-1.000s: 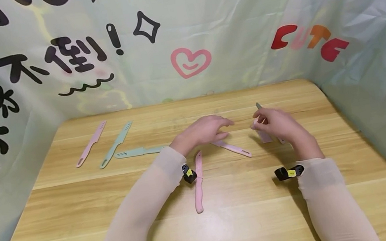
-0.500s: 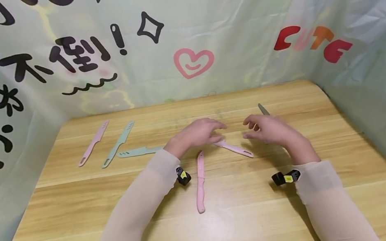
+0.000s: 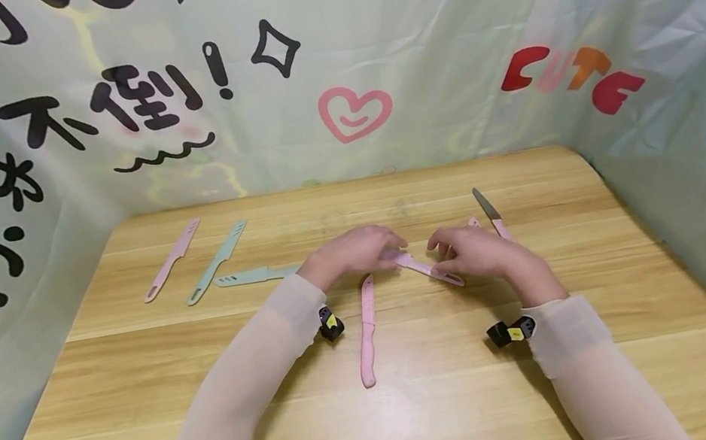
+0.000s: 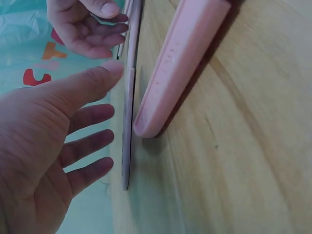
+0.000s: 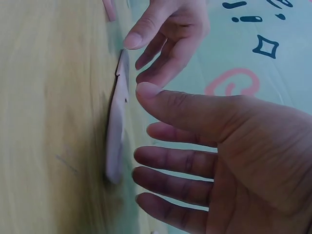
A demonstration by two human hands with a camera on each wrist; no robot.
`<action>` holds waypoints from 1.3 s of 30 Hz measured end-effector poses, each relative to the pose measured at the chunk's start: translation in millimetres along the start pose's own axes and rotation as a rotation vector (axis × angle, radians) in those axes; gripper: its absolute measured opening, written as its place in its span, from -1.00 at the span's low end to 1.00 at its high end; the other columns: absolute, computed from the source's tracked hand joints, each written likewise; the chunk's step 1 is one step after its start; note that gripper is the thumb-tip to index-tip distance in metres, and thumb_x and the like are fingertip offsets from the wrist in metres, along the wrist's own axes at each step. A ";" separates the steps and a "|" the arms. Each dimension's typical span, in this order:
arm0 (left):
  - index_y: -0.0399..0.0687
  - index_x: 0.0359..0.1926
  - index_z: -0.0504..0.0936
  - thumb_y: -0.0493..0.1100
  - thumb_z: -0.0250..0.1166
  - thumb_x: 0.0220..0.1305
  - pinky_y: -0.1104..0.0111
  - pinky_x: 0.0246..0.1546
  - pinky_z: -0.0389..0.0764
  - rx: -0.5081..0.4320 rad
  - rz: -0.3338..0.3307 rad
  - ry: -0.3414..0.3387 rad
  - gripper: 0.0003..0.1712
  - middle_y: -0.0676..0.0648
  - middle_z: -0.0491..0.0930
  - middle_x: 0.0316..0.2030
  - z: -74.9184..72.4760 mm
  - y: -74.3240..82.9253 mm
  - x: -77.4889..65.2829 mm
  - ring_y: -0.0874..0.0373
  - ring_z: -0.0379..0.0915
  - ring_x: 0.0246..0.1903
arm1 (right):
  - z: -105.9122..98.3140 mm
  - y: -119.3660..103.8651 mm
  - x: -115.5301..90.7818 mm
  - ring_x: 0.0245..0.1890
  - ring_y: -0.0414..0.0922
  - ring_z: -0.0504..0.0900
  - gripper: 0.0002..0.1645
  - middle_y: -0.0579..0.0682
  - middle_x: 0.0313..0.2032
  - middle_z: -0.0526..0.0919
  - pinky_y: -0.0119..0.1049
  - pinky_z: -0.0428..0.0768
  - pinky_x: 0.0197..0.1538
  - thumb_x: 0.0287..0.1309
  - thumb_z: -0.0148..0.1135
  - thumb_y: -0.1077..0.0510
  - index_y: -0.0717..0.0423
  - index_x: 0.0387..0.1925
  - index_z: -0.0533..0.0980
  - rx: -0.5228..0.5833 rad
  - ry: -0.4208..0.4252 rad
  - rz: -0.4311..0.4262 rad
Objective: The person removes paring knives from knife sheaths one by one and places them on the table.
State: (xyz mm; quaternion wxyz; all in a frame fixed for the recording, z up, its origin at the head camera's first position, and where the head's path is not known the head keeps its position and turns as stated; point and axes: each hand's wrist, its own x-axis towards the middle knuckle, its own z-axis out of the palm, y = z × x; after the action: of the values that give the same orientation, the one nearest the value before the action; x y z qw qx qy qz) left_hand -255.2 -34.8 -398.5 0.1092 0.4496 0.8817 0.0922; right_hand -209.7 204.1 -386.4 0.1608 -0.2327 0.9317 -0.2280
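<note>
Between my hands a pink knife in a lilac sheath [image 3: 425,268] lies flat on the table. My left hand [image 3: 361,251] is over its sheathed end, fingers straight and apart from it in the left wrist view. At the handle end is my right hand [image 3: 477,253], its loosely bent fingers beside the knife in the right wrist view and holding nothing. Just beyond the right hand lies a second knife with a bare grey blade [image 3: 486,204], its pink handle partly hidden. The tip of a pink sheath [image 3: 473,222] shows beside it.
Closer to me lies another pink knife [image 3: 366,336], pointing away. On the left are a pink sheathed knife [image 3: 173,260], a green one [image 3: 217,263] and another green one [image 3: 252,276] partly behind the left arm. A printed curtain [image 3: 437,48] encloses the table [image 3: 435,405].
My right hand has let go of the pink sheath near the bare-bladed knife and moved left and nearer to the middle knife. The left hand has shifted slightly left and lower.
</note>
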 end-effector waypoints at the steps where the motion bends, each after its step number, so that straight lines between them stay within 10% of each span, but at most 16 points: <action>1: -0.06 0.26 0.52 0.06 0.31 0.32 0.34 0.26 0.38 0.004 0.000 -0.010 -0.44 0.00 0.54 0.17 0.1 0.1 0.2 0.15 0.43 0.16 | 0.4 -0.4 0.3 -0.12 0.01 0.64 -0.49 0.08 -0.14 0.66 0.02 0.57 0.02 0.20 0.37 0.00 0.17 0.09 0.50 0.004 -0.008 0.002; 25: -0.02 0.12 0.64 -0.08 0.23 0.41 0.43 0.06 0.50 0.060 0.048 0.016 -0.67 0.05 0.62 -0.04 5.3 -2.6 -0.8 0.23 0.49 -0.06 | 9.8 -10.3 5.8 -0.49 -0.16 0.42 -0.85 -0.14 -0.47 0.51 -0.27 0.41 -0.37 0.18 0.37 0.12 0.06 -0.24 0.58 -0.143 -0.018 -0.023; 39: -0.13 0.19 0.58 -0.07 0.28 0.36 0.40 0.08 0.52 -0.019 -0.037 0.049 -0.56 0.00 0.56 -0.02 7.7 -1.0 -6.7 0.20 0.48 -0.07 | 12.9 -6.4 7.7 -0.41 -0.13 0.48 -0.76 -0.08 -0.34 0.56 -0.20 0.53 -0.27 0.18 0.33 0.19 0.14 -0.10 0.62 -0.232 0.147 -0.130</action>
State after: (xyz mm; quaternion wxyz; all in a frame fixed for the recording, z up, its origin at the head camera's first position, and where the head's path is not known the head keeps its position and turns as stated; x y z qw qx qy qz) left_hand -250.0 -40.3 -405.4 0.0935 0.4299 0.8913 0.1097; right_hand -208.5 190.7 -395.5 0.0491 -0.2925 0.9439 -0.1450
